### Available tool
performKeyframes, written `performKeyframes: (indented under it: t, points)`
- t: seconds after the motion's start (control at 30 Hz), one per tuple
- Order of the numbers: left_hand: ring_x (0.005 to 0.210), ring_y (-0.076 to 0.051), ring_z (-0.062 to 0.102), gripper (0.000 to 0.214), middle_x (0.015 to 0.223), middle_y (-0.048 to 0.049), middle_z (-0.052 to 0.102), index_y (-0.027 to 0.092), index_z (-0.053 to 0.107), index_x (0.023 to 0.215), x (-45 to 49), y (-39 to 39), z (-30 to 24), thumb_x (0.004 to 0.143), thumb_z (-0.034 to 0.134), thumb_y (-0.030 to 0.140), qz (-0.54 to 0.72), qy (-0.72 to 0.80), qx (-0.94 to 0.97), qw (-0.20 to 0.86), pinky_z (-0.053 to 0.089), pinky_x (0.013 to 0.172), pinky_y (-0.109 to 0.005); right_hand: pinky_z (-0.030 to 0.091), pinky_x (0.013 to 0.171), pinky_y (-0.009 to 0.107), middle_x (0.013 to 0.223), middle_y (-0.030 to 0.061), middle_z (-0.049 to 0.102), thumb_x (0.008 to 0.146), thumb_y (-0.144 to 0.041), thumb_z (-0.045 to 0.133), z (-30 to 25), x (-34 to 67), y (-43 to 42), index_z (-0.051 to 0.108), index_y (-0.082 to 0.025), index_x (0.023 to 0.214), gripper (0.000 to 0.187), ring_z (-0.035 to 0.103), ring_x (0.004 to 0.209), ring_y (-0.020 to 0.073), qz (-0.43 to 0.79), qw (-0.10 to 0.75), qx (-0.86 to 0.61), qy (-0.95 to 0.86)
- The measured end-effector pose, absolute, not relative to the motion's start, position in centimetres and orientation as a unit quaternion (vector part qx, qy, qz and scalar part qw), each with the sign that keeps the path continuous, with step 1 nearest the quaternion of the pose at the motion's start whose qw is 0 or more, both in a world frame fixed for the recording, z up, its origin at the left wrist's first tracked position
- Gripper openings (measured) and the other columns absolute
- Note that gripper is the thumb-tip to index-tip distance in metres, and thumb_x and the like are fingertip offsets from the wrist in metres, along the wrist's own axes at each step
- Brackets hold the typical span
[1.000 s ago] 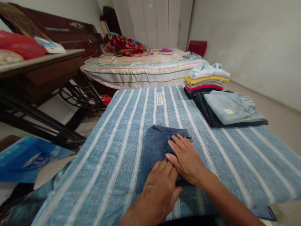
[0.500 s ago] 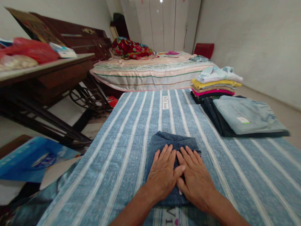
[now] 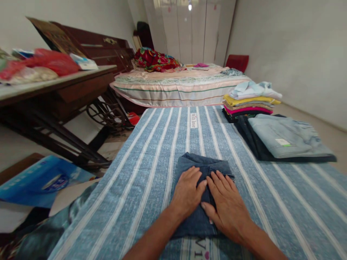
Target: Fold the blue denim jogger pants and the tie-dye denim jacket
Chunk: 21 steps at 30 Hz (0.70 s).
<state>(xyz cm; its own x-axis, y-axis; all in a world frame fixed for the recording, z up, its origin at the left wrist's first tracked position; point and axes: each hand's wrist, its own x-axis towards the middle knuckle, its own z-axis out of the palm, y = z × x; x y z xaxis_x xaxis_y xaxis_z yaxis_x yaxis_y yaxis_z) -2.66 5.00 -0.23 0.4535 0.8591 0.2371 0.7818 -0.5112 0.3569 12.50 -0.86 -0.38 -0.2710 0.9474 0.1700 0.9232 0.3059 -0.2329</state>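
Observation:
A folded pair of dark blue jeans (image 3: 200, 159) lies on the blue-and-white striped cloth (image 3: 146, 159) in front of me. My left hand (image 3: 187, 191) rests on the left half of the jeans, palm down, its fingers slightly bent and the thumb pointing inward. On the right half lies my right hand (image 3: 227, 202), flat with the fingers stretched out and the thumb apart. Both hands touch the denim from above and cover much of it. A small pale tag (image 3: 210, 220) shows beside the right thumb.
To the right lie folded light blue jeans (image 3: 287, 139) on dark ones, with a stack of folded clothes (image 3: 248, 103) behind. A bed (image 3: 176, 86) stands beyond the striped surface. At left are a sewing table (image 3: 89, 79) and a blue box (image 3: 48, 180).
My hands have drawn slightly apart, and the left fingers are a little more bent. The thumbs no longer overlap. The view has shifted slightly; the jeans stay in place.

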Motion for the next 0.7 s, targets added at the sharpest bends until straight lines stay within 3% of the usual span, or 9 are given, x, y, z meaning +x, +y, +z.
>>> performKeyframes:
  t: [0.1,0.2,0.47,0.7]
  points:
    - [0.123,-0.024,0.046,0.029,0.124,-0.0125,0.058,0.012,0.059,0.112,-3.0,8.3,0.4,0.09,0.044,0.022,0.172,0.485,0.856,0.05,0.035,0.105,-0.044,0.022,0.11,0.051,0.142,0.0153,0.042,0.087,-0.047,0.045,-0.2,12.6,-0.8,0.045,-0.01,0.136,0.061,0.031,0.134,0.0314,0.055,0.14,-0.591,-0.792]
    - [0.107,-0.025,0.056,0.027,0.108,-0.0118,0.065,0.013,0.063,0.106,-3.5,11.7,1.4,0.09,0.044,0.026,0.079,0.472,0.877,0.048,0.038,0.098,-0.044,0.021,0.111,0.05,0.142,0.0147,0.042,0.087,-0.05,0.045,-0.1,12.6,-0.6,0.046,-0.011,0.135,0.062,0.031,0.134,0.0308,0.069,0.144,-0.594,-0.788]
    - [0.074,-0.016,0.059,0.032,0.077,-0.0028,0.066,0.02,0.071,0.078,-4.8,16.5,2.9,0.087,0.047,0.041,-0.007,0.393,0.915,0.091,0.041,0.065,-0.024,0.018,0.112,0.049,0.142,0.0138,0.042,0.086,-0.052,0.045,0.2,12.6,-0.5,0.046,-0.012,0.135,0.063,0.029,0.135,0.0298,0.089,0.147,-0.596,-0.785]
    - [0.073,-0.016,0.059,0.047,0.071,-0.0035,0.066,0.019,0.068,0.067,-4.1,17.6,1.6,0.09,0.039,0.047,-0.016,0.41,0.911,0.05,0.039,0.069,-0.024,0.017,0.113,0.048,0.143,0.0124,0.042,0.087,-0.051,0.044,0.4,12.6,-0.6,0.045,-0.013,0.136,0.062,0.027,0.136,0.0287,0.101,0.147,-0.595,-0.783]
